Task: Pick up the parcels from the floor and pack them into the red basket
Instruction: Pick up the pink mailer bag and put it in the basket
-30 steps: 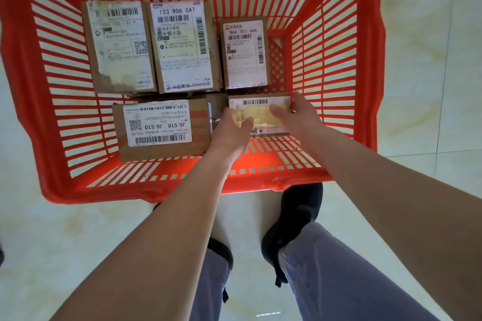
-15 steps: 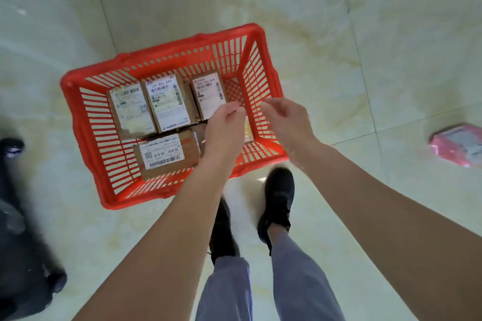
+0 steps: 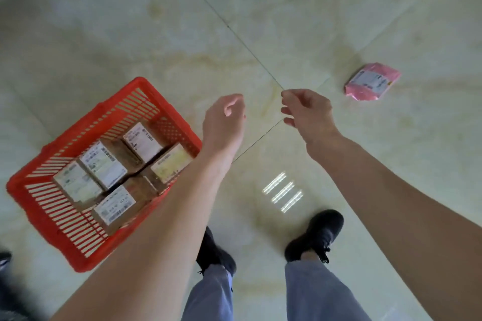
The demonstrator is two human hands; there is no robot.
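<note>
Bare and holding nothing, both hands hang over the floor with fingers loosely curled: the left hand [image 3: 225, 118] just past the basket's corner, the right hand [image 3: 307, 112] a little apart from it. Down to the left, the red basket [image 3: 34, 200] stands on the tiled floor [image 3: 313, 21] with five cardboard parcels [image 3: 104, 164] lying flat inside, labels up. One pink parcel [image 3: 371, 81] is not yet packed; it lies on the floor well beyond the right hand. Judging from that, most of the job looks done, with this bag the only one left in view.
</note>
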